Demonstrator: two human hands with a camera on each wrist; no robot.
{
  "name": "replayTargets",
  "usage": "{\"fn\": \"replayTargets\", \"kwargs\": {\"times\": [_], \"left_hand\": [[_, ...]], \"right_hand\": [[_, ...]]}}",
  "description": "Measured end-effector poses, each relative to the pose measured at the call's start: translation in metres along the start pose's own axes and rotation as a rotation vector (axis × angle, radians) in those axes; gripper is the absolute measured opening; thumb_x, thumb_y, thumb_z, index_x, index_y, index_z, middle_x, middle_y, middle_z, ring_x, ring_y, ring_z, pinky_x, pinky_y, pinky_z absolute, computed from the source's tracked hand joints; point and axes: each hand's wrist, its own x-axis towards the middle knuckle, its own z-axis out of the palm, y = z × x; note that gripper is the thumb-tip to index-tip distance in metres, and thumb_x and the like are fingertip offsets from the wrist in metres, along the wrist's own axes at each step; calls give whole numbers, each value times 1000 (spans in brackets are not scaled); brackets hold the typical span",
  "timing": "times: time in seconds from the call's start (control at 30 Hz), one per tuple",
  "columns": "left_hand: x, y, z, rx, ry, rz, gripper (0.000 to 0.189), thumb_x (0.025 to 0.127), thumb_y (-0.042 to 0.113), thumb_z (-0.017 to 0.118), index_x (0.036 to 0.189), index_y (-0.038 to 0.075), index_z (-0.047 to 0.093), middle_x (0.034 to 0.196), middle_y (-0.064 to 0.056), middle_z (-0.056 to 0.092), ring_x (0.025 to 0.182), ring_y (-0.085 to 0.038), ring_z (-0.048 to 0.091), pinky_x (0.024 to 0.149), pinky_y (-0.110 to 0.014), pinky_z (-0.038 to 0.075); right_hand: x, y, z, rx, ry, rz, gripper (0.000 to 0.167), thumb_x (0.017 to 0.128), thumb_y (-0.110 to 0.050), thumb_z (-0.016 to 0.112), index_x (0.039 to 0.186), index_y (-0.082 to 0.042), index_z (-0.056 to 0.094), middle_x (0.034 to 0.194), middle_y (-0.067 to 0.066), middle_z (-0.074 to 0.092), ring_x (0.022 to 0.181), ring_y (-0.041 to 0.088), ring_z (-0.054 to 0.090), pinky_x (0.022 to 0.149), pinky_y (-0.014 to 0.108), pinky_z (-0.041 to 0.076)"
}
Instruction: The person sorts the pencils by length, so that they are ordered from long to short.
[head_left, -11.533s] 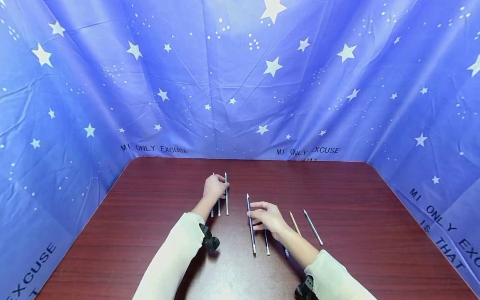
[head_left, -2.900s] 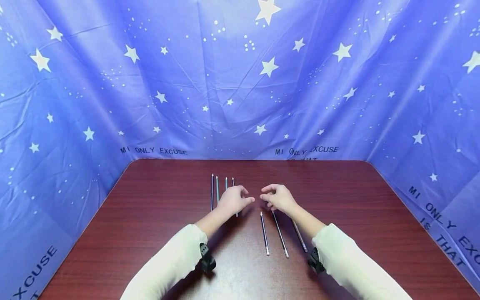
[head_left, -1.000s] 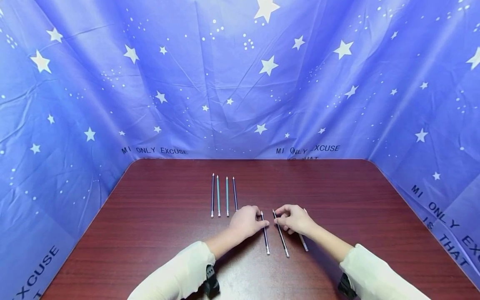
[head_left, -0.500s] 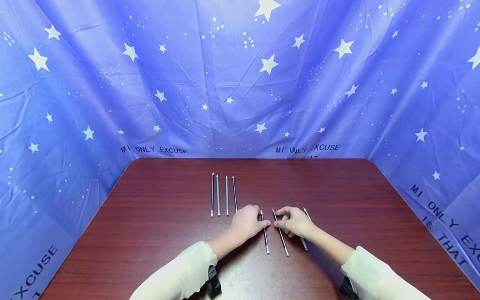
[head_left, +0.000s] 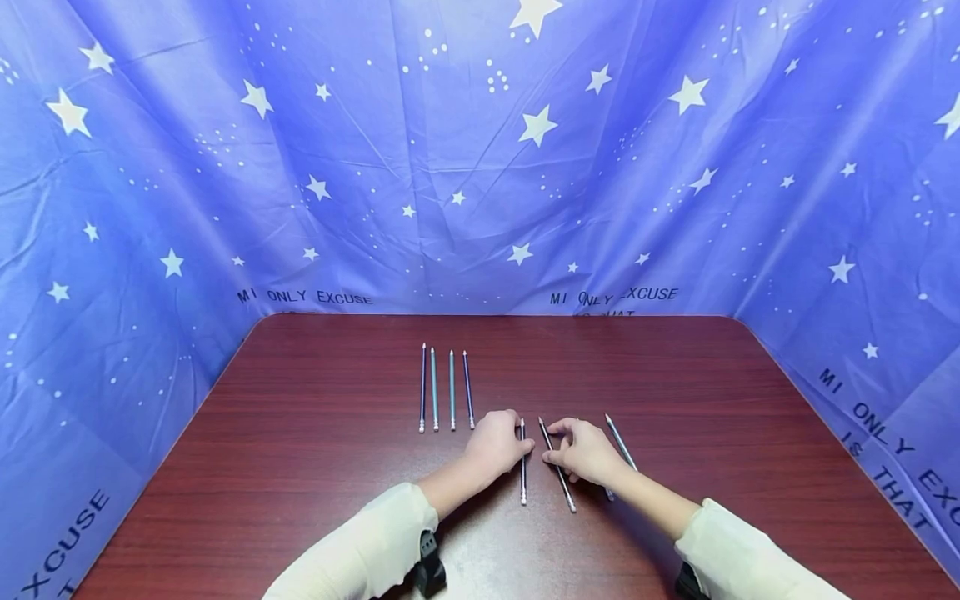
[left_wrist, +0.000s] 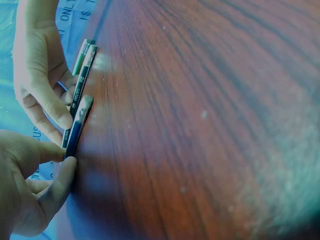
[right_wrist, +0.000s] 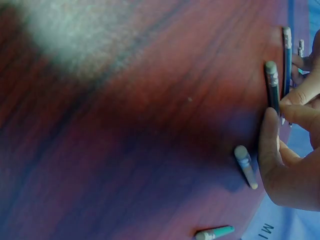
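In the head view, my left hand (head_left: 497,444) pinches a dark blue pencil (head_left: 523,479) between thumb and fingers near its point. The pencil lies nearly straight up and down, its white eraser end toward me. Just to the right, my right hand (head_left: 591,452) pinches a black pencil (head_left: 562,483) near its upper half; this one slants, eraser end to the lower right. The left wrist view shows the dark blue pencil (left_wrist: 77,129) in front of the black pencil (left_wrist: 82,80). In the right wrist view the thumb and a finger meet on the black pencil (right_wrist: 272,82).
Beyond the left hand, several dark blue and teal pencils (head_left: 452,392) lie in a row on the reddish-brown table (head_left: 315,450). Right of the right hand lie a green pencil (head_left: 621,442) and a pencil with a pale tip (right_wrist: 247,167), partly hidden in the head view. A starry curtain (head_left: 480,167) surrounds the table.
A dark blue pencil has joined the row at its right end since the earliest frame. Lately the left-hand pencil's eraser end has swung left, straightening it; the black pencil's tip has shifted slightly left.
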Motion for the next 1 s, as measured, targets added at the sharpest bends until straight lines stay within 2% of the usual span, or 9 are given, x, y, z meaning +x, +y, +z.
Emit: {"fn": "replayTargets", "kwargs": {"times": [0.23,0.37,0.67,0.9,1.0], "left_hand": [[-4,-1,1,-181,-24,-3,25,80,12,69,101,-1,64,61,2,59,37,-4,51,39,-16,43],[-4,-5,3,-294,-32,1,24,78,6,65,100,-4,63,59,1,59,36,-3,49,36,-17,44],[-3,-13,3,-478,-10,-35,20,77,6,62,96,1,60,66,0,60,46,-6,53,38,-20,49],[-3,-17,0,-682,-21,-98,23,77,6,62,100,0,58,76,-4,63,50,-10,56,42,-28,54],[-4,-18,-1,-780,-25,-124,25,79,6,64,103,0,57,79,-7,65,49,-12,58,43,-31,55]], "right_hand": [[0,2,5,-24,38,-6,34,75,-3,72,108,0,62,57,0,52,40,11,50,41,26,47],[0,2,7,-29,43,-15,33,75,-3,70,107,0,62,57,0,53,39,11,50,40,25,46],[1,2,6,-18,68,-2,30,74,-3,67,104,1,65,58,-1,54,41,10,50,41,24,46],[2,-1,3,47,68,22,25,76,-3,65,100,1,67,61,-1,56,46,9,49,44,21,44],[2,-1,2,85,64,27,23,77,-2,64,100,1,67,66,1,58,50,9,51,46,23,48]]}}
